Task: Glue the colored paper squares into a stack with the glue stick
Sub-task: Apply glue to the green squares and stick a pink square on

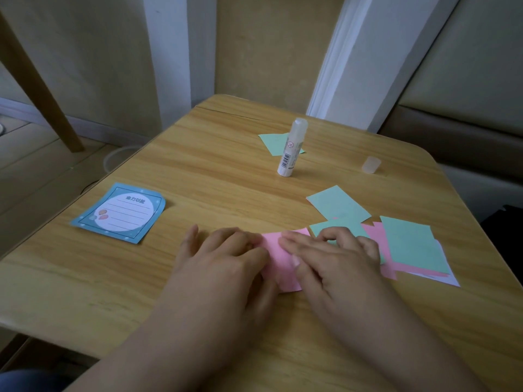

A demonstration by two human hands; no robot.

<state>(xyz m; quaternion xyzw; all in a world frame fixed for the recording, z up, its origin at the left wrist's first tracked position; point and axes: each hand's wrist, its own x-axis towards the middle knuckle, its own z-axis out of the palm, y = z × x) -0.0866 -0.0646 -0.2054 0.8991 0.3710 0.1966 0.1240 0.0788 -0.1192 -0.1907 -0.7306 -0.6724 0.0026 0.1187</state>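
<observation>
We had both hands down on the pink square (278,261) near the front edge of the desk (198,154). Our left hand (226,256) pressed its left side with fingers fairly flat, and our right hand (328,258) pressed its right side, fingers partly bent on the paper; neither gripped anything that we could see. The glue stick (291,149) stood upright and uncapped, well apart from us toward the far side and slightly to the right, its long axis vertical, its cap (371,164) further right. We judged the right hand the nearer one to reach it. The loose pile of green and pink squares (407,244) lay just beside that same hand.
</observation>
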